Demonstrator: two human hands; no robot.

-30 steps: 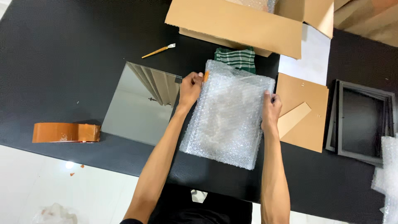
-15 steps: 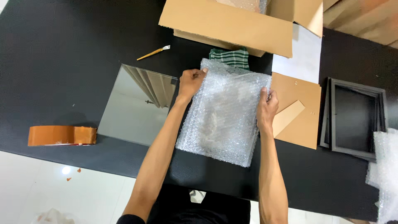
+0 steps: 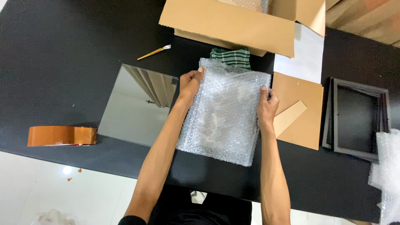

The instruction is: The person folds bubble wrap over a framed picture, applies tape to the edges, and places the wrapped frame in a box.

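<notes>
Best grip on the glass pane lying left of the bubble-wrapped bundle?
Probably the glass pane's near edge, from the person's side: it lies flat on the black table close to the table's front edge, so hands can likely slide it out and pinch it. The left hand crowds its right corner.

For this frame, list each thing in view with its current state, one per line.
left hand: gripping the bubble-wrapped bundle's left edge
right hand: gripping its right edge
bubble-wrapped bundle: wrapped, lying flat on the table
glass pane: flat, bare, reflecting
tape roll: standing on edge
cardboard box: open, flaps out
black frames: stacked, empty
brown backing board: flat, stand side up
paintbrush: lying loose
</notes>
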